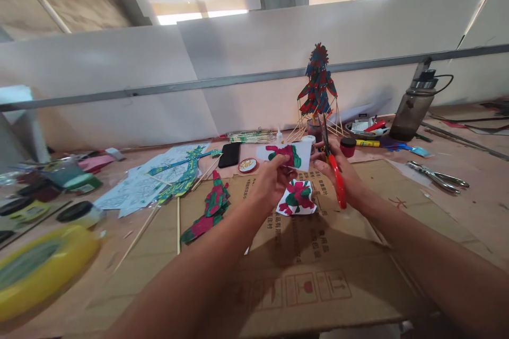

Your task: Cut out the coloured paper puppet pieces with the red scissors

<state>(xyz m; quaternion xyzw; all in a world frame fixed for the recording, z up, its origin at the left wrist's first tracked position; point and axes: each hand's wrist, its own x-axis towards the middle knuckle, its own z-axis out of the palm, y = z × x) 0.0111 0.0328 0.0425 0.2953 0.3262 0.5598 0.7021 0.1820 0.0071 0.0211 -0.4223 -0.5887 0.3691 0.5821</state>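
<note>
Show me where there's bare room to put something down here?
Bare cardboard lies near the camera, below the hands. More room sits between cardboard and pliers. It's crowded left, around the yellow tape and papers, and behind by the bottle.

- Flattened cardboard sheet (318,275) with printed marks, spread over the tabletop (477,206);
- painted paper figure (318,82) standing upright on thin sticks at the back;
- dark water bottle (415,108), right rear;
- metal pliers (437,176) lying to the right;
- black phone (229,154) beside a small round tin (247,164);
- yellow tape roll (40,267), near left;
- green cut-out on sticks (185,172) over printed sheets (135,188).
</note>
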